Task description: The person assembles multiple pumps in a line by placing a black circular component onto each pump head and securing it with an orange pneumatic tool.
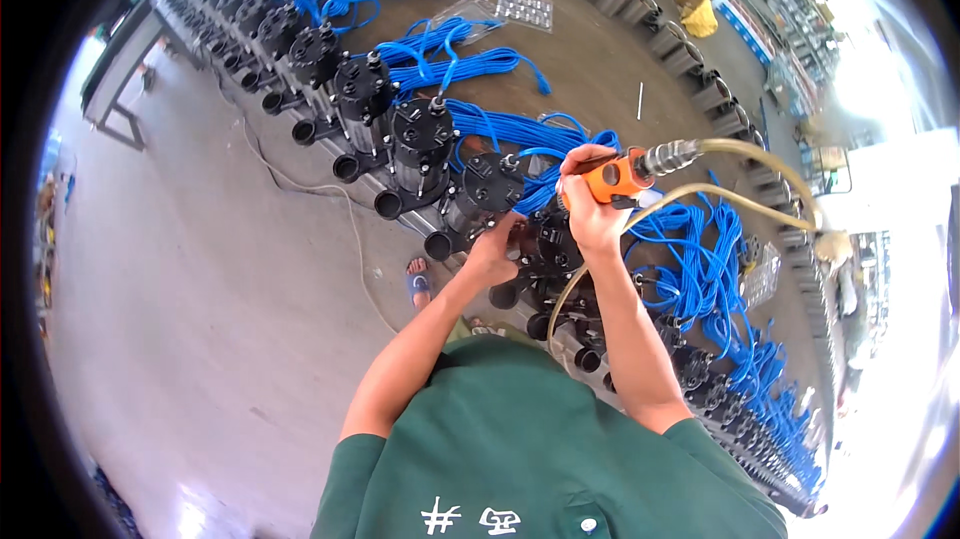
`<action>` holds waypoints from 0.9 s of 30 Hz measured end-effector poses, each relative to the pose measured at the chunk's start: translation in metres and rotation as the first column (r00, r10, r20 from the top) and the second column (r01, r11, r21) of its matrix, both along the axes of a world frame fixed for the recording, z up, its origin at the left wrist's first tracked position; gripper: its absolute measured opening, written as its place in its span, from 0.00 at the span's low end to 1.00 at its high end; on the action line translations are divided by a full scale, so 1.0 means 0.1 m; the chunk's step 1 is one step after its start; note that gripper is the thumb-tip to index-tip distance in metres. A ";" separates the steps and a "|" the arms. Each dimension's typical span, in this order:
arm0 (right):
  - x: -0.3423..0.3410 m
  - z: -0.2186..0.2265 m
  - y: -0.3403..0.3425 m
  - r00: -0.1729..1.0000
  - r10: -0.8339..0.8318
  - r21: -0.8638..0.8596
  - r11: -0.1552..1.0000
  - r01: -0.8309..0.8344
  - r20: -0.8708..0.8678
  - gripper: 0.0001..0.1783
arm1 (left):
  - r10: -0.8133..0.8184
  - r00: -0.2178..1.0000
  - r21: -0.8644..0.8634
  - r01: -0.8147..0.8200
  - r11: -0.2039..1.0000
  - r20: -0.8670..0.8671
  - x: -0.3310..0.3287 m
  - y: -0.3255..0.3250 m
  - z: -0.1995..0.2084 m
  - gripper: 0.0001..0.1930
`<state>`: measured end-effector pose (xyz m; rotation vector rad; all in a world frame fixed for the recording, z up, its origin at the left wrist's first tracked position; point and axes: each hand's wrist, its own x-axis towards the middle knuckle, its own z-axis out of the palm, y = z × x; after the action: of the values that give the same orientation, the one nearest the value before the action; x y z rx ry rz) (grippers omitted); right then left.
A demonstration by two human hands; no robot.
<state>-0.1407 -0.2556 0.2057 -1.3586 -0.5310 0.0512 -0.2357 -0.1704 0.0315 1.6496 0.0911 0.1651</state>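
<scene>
Right hand [592, 207] is closed around the body of an orange tool [618, 179], wrapped from the near side; the grip likely keeps the tool steady and the rear metal fitting [672, 156] unobstructed. From that fitting a yellowish hose [725, 146] loops out to the right, then back beneath the forearm, presumably slack enough to let the tool shift. Tool is above a black-topped unit [558, 242] in the row; its working end is hidden by the fingers, so contact cannot be confirmed. Left hand [490, 259] reaches low, between that unit and the neighbouring black-topped unit [490, 182]; fingertips are partly hidden and blurred, so cannot tell whether it grasps or merely braces. Units stand side by side, tops uppermost, side ports toward the wearer, an arrangement that seems to leave the tops accessible. Blue cable bundles [700, 269] lie behind the row, on the brown surface [590, 69], probably to keep the near side unencumbered.
</scene>
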 end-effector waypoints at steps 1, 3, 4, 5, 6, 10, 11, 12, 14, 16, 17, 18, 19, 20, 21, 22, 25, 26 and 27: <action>-0.01 -0.08 0.02 1.000 -0.006 0.001 1.000 0.006 -0.014 0.12 | -0.002 1.000 -0.020 0.002 1.000 -0.001 -0.01 0.00 -0.01 0.32; 0.02 -0.15 0.03 1.000 -0.002 0.002 1.000 0.002 0.026 0.12 | 0.002 1.000 0.001 -0.002 1.000 -0.012 -0.01 0.00 -0.04 0.31; 0.03 -0.17 0.04 0.997 -0.007 -0.019 1.000 0.009 0.076 0.13 | 0.000 1.000 0.046 0.001 0.999 -0.022 0.00 0.02 -0.05 0.31; 0.02 -0.16 0.03 1.000 -0.011 0.032 0.999 0.011 -0.009 0.11 | -0.003 0.999 0.092 0.006 0.996 -0.033 0.00 0.02 -0.06 0.30; 0.02 -0.16 0.04 1.000 -0.007 0.009 1.000 0.007 0.000 0.11 | -0.002 0.999 0.094 0.007 0.996 -0.050 -0.01 0.01 -0.06 0.30; 0.03 -0.12 0.09 0.999 -0.041 -0.042 0.998 0.043 0.027 0.12 | -0.018 0.997 0.098 0.026 0.995 -0.076 0.00 0.04 -0.01 0.31; 0.05 -0.12 0.09 0.999 -0.043 -0.035 0.998 0.044 0.028 0.12 | -0.024 0.997 0.091 0.031 0.995 -0.078 0.00 0.04 0.00 0.31; 0.07 -0.13 0.09 0.999 -0.045 -0.029 0.999 0.046 0.029 0.12 | -0.027 0.996 0.098 0.035 0.995 -0.080 0.03 0.04 -0.02 0.31; 0.07 -0.12 0.10 0.998 -0.066 -0.027 0.997 0.066 -0.002 0.13 | -0.040 0.995 0.111 0.051 0.992 -0.092 0.04 0.06 -0.05 0.31; 0.03 -0.07 0.14 0.998 -0.063 -0.035 0.997 0.063 -0.017 0.13 | -0.018 0.998 0.092 0.024 0.996 -0.058 0.01 0.06 -0.06 0.31; 0.00 -0.03 0.18 0.997 -0.071 -0.024 0.997 0.070 -0.010 0.12 | -0.006 0.999 0.081 0.009 0.997 -0.042 0.00 0.06 -0.06 0.31; -0.06 0.05 0.14 0.997 -0.071 -0.007 0.997 0.071 -0.005 0.13 | -0.013 0.999 0.075 0.016 0.997 -0.048 -0.02 0.06 -0.06 0.31; -0.14 0.16 0.07 0.998 -0.066 0.014 0.998 0.066 0.003 0.14 | -0.013 0.999 0.072 0.017 0.997 -0.052 -0.02 0.08 -0.04 0.31; -0.21 0.29 -0.05 0.998 -0.069 0.030 0.997 0.069 0.013 0.15 | -0.023 0.998 0.063 0.027 0.998 -0.054 0.00 0.07 -0.02 0.31; -0.30 0.46 -0.20 1.000 0.010 0.073 0.997 -0.011 0.015 0.18 | -0.021 0.998 0.079 0.025 0.997 -0.057 -0.01 0.04 -0.03 0.31; -0.43 0.61 -0.33 0.999 -0.030 0.142 0.990 0.024 0.042 0.20 | -0.035 0.998 0.089 0.040 0.995 -0.053 0.02 -0.01 -0.02 0.31; -0.61 0.67 -0.62 0.998 0.066 0.051 0.997 -0.066 0.005 0.19 | -0.014 1.000 0.044 0.015 0.999 -0.016 0.01 0.02 -0.02 0.30; -0.64 0.54 -0.70 1.000 0.008 0.022 1.000 -0.008 -0.030 0.19 | -0.011 1.000 0.009 0.011 1.000 0.003 0.01 0.01 -0.01 0.30; -0.66 0.40 -0.74 0.999 -0.036 -0.014 0.999 0.035 -0.034 0.19 | -0.018 1.000 0.030 0.019 0.999 -0.023 0.01 0.02 0.00 0.29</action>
<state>-0.2064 -0.3292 0.2453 -1.3771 -0.4785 0.0489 -0.2348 -0.1681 0.0319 1.6822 0.0911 0.1346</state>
